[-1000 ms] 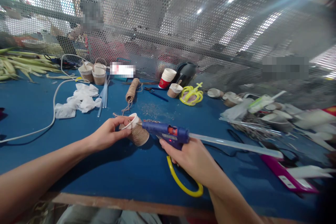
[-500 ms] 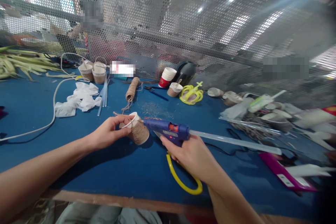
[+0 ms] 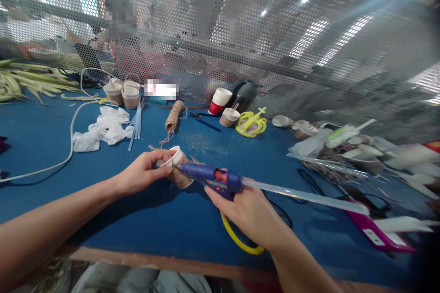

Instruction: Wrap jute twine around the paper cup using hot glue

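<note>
My left hand [image 3: 146, 171] is closed on the rim of a tilted white paper cup [image 3: 181, 179] wrapped in brown twine, with a twine end sticking out by the fingers. In my right hand [image 3: 252, 213] is a blue hot glue gun [image 3: 206, 175], its small red light lit. The nozzle reaches the twine near the cup's rim, beside my left fingertips; whether it touches cannot be told. Out of the gun's back runs a long clear glue stick [image 3: 302, 198]. Below my right hand hangs a yellow handle loop [image 3: 239, 239], apparently of scissors, partly hidden by the hand.
Behind the cup lie a twine roll [image 3: 174, 116], pliers [image 3: 206, 121] and a yellow crown-shaped piece [image 3: 250, 123]. Twine-wrapped cups [image 3: 130, 97], white bows [image 3: 112, 126] and a white cord [image 3: 71, 132] are left. Clutter and a magenta object [image 3: 378, 231] lie right, before a perforated metal screen [image 3: 206, 23].
The glue gun has shifted left and slightly down, its nozzle now nearer my left fingers and the cup's rim. The yellow loop has moved and turned with my right hand. My left hand stays put.
</note>
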The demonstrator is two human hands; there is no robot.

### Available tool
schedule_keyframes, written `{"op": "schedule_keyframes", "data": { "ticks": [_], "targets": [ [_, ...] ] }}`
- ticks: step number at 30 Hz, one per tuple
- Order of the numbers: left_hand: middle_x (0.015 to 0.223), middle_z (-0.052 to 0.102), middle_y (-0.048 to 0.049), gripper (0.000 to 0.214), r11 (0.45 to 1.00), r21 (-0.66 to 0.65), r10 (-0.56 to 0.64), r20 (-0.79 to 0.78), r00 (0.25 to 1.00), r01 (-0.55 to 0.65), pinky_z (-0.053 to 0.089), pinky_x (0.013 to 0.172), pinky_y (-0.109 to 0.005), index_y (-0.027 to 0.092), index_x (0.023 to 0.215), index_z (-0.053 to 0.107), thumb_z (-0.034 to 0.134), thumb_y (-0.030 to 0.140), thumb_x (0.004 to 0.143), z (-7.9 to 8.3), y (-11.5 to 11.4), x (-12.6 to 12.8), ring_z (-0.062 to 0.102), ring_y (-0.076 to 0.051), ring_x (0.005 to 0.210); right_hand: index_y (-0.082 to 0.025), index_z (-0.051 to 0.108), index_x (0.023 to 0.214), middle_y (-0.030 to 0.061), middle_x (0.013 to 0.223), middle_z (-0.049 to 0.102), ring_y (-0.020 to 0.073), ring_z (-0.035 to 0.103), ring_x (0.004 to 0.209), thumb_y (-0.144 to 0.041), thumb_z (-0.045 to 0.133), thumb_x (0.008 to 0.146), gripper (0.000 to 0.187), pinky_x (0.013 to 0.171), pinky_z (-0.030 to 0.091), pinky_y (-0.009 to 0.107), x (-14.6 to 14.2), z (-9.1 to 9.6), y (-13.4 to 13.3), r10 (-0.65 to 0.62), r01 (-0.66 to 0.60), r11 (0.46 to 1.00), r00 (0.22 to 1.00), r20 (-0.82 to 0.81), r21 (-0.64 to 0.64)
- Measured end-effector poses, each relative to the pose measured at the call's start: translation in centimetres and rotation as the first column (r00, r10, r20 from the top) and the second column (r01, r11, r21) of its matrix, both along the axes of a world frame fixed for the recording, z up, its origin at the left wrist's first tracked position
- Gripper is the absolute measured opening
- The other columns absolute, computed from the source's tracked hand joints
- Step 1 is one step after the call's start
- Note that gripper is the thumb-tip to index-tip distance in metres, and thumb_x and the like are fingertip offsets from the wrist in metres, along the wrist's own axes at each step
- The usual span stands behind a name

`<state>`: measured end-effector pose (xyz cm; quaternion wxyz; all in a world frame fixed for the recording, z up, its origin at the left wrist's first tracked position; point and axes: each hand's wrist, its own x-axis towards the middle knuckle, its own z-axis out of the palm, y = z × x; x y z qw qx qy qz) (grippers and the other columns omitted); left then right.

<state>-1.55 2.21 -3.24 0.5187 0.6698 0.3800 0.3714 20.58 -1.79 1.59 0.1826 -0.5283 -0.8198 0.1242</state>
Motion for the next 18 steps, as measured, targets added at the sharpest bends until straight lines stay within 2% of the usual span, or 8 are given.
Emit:
{"op": "schedule_keyframes", "data": {
  "ticks": [4,8,13,18],
  "targets": [
    [0.107,0.064,-0.0100,0.023,1.000,0.007,0.005,0.004,1.000,-0.005,0.031,0.102,-0.040,0.016,0.066,0.054,0.058,0.037,0.075,-0.18,0.07,-0.10,0.047,-0.027,0.118,-0.018,0.059,0.068,0.0025,0.058,0.063,0.0160,0.056,0.055,-0.028,0.047,0.081,0.020,0.057,0.045,0.028,0.29,0.27,0.15,-0.013,0.012,0.999,0.999,-0.046,-0.033],
    [0.111,0.062,-0.0120,0.025,1.000,0.007,-0.006,0.002,1.000,0.006,0.032,0.101,-0.040,0.016,0.069,0.055,0.059,0.040,0.074,-0.43,0.09,-0.20,0.048,-0.027,0.117,-0.021,0.049,0.052,-0.0029,0.039,0.052,0.0129,0.050,0.041,-0.030,0.047,0.081,0.030,0.050,0.043,0.026,0.53,0.53,0.47,-0.058,0.049,0.994,0.994,-0.090,-0.094],
    [0.121,0.057,-0.0154,0.029,1.000,-0.009,0.001,0.016,1.000,-0.001,0.032,0.101,-0.041,0.015,0.069,0.053,0.060,0.043,0.072,-0.47,0.02,-0.13,0.044,-0.030,0.121,-0.021,0.044,0.047,-0.0038,0.038,0.052,0.0118,0.051,0.038,-0.029,0.048,0.081,0.035,0.049,0.043,0.025,0.54,0.69,0.81,-0.098,0.079,0.986,0.988,-0.121,-0.148],
    [0.123,0.056,-0.0156,0.028,1.000,-0.021,0.001,0.015,1.000,-0.001,0.030,0.102,-0.042,0.016,0.068,0.052,0.060,0.043,0.072,-0.24,-0.03,-0.04,0.043,-0.030,0.122,-0.021,0.044,0.045,-0.0037,0.039,0.051,0.0112,0.051,0.039,-0.028,0.050,0.080,0.036,0.049,0.044,0.024,0.40,0.96,0.54,-0.130,0.090,0.969,0.978,-0.164,-0.232]
  ]
}}
